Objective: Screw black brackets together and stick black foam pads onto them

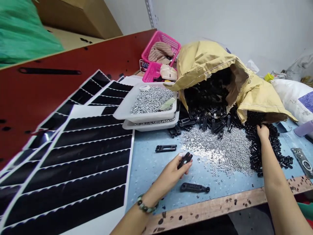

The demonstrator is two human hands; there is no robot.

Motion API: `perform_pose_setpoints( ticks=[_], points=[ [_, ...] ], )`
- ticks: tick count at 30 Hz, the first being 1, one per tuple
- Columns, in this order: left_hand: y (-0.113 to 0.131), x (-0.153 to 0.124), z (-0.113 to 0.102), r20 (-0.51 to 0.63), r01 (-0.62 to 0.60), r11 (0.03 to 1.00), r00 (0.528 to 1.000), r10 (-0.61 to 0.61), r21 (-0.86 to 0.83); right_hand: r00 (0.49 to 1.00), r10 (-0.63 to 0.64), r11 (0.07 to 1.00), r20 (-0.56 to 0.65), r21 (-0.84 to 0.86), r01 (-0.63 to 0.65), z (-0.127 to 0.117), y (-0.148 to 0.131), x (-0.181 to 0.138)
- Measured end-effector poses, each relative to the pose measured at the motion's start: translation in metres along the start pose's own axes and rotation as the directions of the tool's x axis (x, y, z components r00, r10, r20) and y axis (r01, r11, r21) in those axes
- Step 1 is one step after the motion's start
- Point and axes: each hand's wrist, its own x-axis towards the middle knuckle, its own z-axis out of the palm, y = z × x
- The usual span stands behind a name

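Observation:
My left hand (179,167) is closed round a black plastic bracket (186,160), holding it just over the blue table top. On the blue surface nearby, a slotted black bracket (166,148) lies behind this hand and a longer black plastic arm (195,187) lies in front of it. At the far right, my right hand (263,132) reaches to the heap of small black parts (269,150) at the mouth of the smaller paper sack (262,94); its fingertips are hidden there. Between the hands spreads a heap of silver screws or pins (237,148) and small nuts (210,151).
A large paper sack (205,60) spills black brackets (212,122). Stacked white trays (122,109) hold silver screws. Pink baskets (158,37) stand behind. Black-striped sheets (80,156) cover the left side; a phone (302,161) lies at the right.

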Motion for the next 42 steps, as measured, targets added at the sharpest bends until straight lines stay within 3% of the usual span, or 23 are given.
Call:
perform_pose_setpoints(
  ticks=[3, 7, 15, 17, 19, 21, 23, 25, 28, 31, 36, 42],
  points=[
    [0.003, 0.009, 0.009, -0.009, -0.014, 1.000, 1.000, 0.014, -0.006, 0.992, -0.117, 0.992, 0.044, 0.053, 0.114, 0.013, -0.005, -0.005],
    [0.009, 0.015, 0.017, 0.076, -0.001, 0.995, 0.997, 0.009, -0.095, 0.971, -0.233, 0.964, 0.063, 0.147, 0.222, 0.014, -0.008, -0.016],
    [0.011, 0.020, 0.018, 0.132, -0.003, 0.990, 0.991, 0.022, -0.139, 0.963, -0.234, 0.883, -0.135, 0.385, 0.268, -0.015, -0.023, -0.026],
    [0.010, 0.021, 0.021, 0.116, -0.027, 0.994, 0.993, 0.039, -0.107, 0.963, -0.230, 0.840, -0.138, 0.471, 0.268, -0.020, -0.039, -0.043],
    [0.011, 0.021, 0.026, 0.122, -0.066, 0.995, 0.990, 0.076, -0.079, 0.961, -0.270, 0.737, -0.064, 0.629, 0.248, -0.022, -0.062, -0.078],
    [0.014, 0.020, 0.031, 0.163, -0.105, 0.993, 0.980, 0.114, -0.058, 0.919, -0.383, 0.467, 0.090, 0.877, 0.109, -0.024, -0.088, -0.124],
    [0.017, 0.016, 0.034, 0.195, -0.143, 0.990, 0.971, 0.141, -0.007, 0.839, -0.512, 0.305, 0.187, 0.952, -0.026, -0.027, -0.113, -0.173],
    [0.019, 0.011, 0.034, 0.177, -0.202, 0.975, 0.967, 0.183, 0.095, 0.759, -0.604, 0.279, 0.243, 0.957, -0.085, -0.030, -0.133, -0.212],
    [0.018, 0.002, 0.031, 0.092, -0.302, 0.915, 0.953, 0.288, 0.267, 0.735, -0.628, 0.333, 0.254, 0.942, -0.041, -0.031, -0.148, -0.244],
    [0.016, -0.003, 0.028, 0.057, -0.358, 0.870, 0.931, 0.361, 0.340, 0.724, -0.663, 0.375, 0.189, 0.921, 0.103, -0.032, -0.150, -0.251],
    [0.017, -0.005, 0.024, 0.136, -0.458, 0.807, 0.887, 0.440, 0.374, 0.620, -0.784, 0.282, 0.000, 0.891, 0.356, -0.046, -0.144, -0.250],
    [0.026, -0.005, 0.017, 0.267, -0.512, 0.767, 0.858, 0.438, 0.386, 0.547, -0.830, 0.197, -0.105, 0.864, 0.464, -0.053, -0.136, -0.254]
  ],
)
